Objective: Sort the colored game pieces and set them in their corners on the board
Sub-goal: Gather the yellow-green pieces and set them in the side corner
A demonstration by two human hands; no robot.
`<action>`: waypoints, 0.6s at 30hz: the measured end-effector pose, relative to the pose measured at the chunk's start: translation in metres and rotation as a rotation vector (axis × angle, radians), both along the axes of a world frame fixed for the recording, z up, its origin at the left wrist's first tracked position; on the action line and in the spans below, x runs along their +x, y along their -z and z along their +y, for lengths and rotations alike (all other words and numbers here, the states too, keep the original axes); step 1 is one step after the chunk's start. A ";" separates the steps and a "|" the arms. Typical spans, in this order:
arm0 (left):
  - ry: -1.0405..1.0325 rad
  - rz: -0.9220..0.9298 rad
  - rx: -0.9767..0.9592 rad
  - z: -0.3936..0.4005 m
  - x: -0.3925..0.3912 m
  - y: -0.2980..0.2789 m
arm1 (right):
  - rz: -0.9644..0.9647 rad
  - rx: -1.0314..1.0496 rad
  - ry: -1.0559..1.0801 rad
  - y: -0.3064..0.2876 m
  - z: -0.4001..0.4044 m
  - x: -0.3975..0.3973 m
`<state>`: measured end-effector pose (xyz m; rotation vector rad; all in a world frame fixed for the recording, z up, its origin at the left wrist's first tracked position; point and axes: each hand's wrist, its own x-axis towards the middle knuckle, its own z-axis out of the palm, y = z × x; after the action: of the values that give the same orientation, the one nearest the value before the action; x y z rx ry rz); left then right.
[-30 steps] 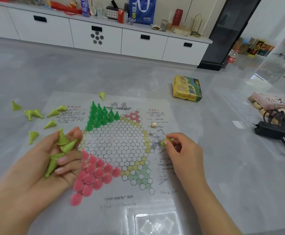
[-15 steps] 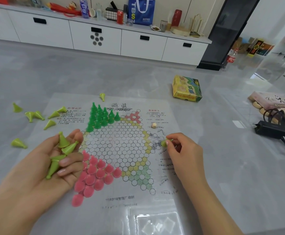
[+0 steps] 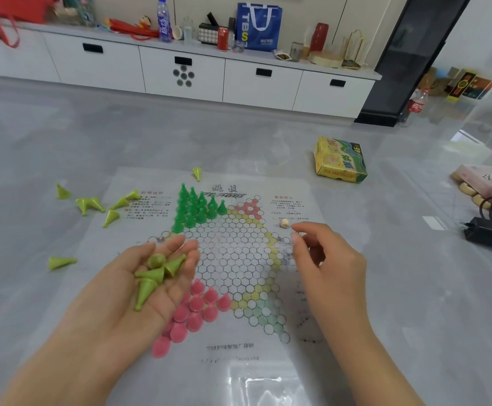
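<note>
A paper star-shaped game board [image 3: 239,259] lies on the grey floor. Dark green pieces [image 3: 198,209] stand in its upper-left corner and pink pieces [image 3: 198,312] fill its lower-left corner. My left hand [image 3: 127,303] is palm up over the board's left side, cupping several yellow-green cone pieces [image 3: 154,276]. My right hand [image 3: 329,259] hovers over the board's right corner with its fingers loosely apart; I see nothing between them.
More yellow-green cones lie loose on the floor at the left [image 3: 92,203], [image 3: 60,262], and one [image 3: 197,173] at the board's top edge. A small die [image 3: 284,223] sits on the board. A yellow-green box [image 3: 340,161] and a black adapter [image 3: 491,235] are to the right.
My left hand has shifted right over the board and turned palm up. My right hand has risen and opened; the yellow-green piece it pinched is no longer seen in its fingers.
</note>
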<state>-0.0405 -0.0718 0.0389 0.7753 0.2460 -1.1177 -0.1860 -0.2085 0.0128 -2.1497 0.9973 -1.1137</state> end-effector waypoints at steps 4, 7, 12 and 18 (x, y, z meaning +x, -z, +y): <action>0.036 0.042 -0.063 0.001 -0.004 -0.006 | -0.005 -0.147 -0.217 -0.015 0.031 0.026; 0.103 0.051 -0.148 0.001 -0.011 -0.008 | 0.041 -0.186 -0.396 -0.021 0.047 0.040; 0.155 0.011 -0.197 0.002 -0.012 -0.008 | 0.102 -0.139 -0.464 -0.021 0.052 0.047; 0.190 -0.050 -0.170 0.004 -0.007 -0.007 | 0.037 0.010 -0.458 -0.020 0.055 0.054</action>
<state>-0.0470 -0.0675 0.0455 0.6842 0.0341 -1.2786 -0.1321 -0.1537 0.0324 -2.2414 0.4810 -0.8443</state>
